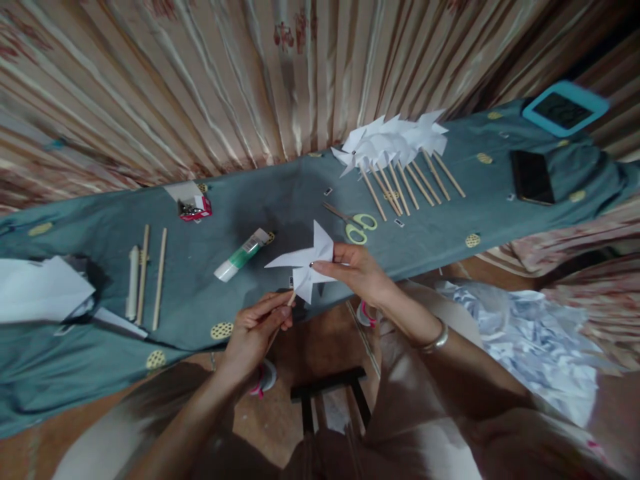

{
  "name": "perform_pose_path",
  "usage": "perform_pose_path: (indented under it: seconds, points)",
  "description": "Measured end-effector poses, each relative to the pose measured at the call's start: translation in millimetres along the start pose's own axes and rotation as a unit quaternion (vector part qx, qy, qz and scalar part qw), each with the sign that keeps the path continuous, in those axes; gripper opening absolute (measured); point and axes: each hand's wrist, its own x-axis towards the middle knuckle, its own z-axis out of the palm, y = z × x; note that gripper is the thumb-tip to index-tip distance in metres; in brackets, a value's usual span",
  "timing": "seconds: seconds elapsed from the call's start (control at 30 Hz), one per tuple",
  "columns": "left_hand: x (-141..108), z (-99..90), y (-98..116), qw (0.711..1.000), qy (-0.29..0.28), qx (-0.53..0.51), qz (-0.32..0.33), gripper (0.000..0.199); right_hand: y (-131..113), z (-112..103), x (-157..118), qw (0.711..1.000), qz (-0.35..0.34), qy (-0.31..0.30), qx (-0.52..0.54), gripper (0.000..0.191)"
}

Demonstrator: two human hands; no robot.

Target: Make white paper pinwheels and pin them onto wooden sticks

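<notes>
A white paper pinwheel (304, 259) is held up over the table's front edge. My left hand (260, 323) pinches its wooden stick (291, 299) just below the paper. The fingers of my right hand (357, 270) grip the pinwheel near its middle, with the thumb by the small dark pin at the centre. Beyond my right hand lie scissors (357, 225) with green handles. A glue stick (243, 255) with a green label rests on the cloth to the left of the pinwheel.
Several finished pinwheels (395, 143) lie at the back right, near a phone (533, 177) and a blue-framed clock (567, 108). Left are a red box of pins (195, 208), sticks (159, 280) and white paper (43, 290). Paper scraps (535, 347) sit low at the right.
</notes>
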Motion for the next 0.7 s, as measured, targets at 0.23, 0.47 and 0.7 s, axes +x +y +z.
perform_pose_path:
  seconds: [0.23,0.47,0.7]
  points:
    - [-1.9,-2.1,1.2,0.999,0.023,-0.024,-0.009,0.026,7.4,5.0,8.9,0.995,0.072,-0.014,0.062,0.034]
    - [-2.5,-8.0,1.9,0.999,0.039,-0.025,-0.001,0.029,5.2,16.0,15.5,0.983,0.151,0.001,0.108,0.023]
    - [-7.9,-10.1,4.9,0.998,0.053,-0.03,0.0,0.028,8.9,24.7,23.8,0.983,0.154,0.002,0.102,0.023]
